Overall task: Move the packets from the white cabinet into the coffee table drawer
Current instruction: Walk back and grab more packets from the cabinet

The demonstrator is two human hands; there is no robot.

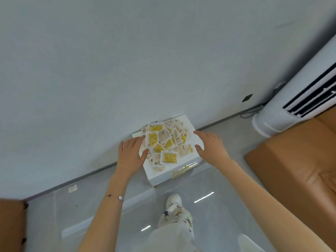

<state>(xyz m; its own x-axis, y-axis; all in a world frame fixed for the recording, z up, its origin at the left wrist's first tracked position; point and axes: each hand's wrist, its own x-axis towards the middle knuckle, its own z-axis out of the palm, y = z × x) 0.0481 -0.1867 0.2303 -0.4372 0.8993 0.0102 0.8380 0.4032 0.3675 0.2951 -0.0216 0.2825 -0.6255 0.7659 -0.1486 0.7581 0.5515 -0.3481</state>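
i am standing over the white cabinet (189,160), which is sitting low against the far wall, and the packets (164,142) are lying in a loose heap on its top, yellow ones mixed with pale ones. i am holding my two hands apart, one on each side of the heap, most likely so that i can scoop it inward as one bunch. my left hand (131,151) is lying open at the left edge, with its fingertips touching the outermost packets. my right hand (211,144) is hovering open, fingers spread, over the right side of the cabinet top, just beside the heap. i cannot tell whether it is touching the surface. neither hand is gripping anything yet.

the heap is spreading close to the near edge above the gold handle (179,171), so a careless squeeze could be sending packets onto the floor. the coffee table drawer is not showing here; a brown sofa (291,170) is standing to the right.
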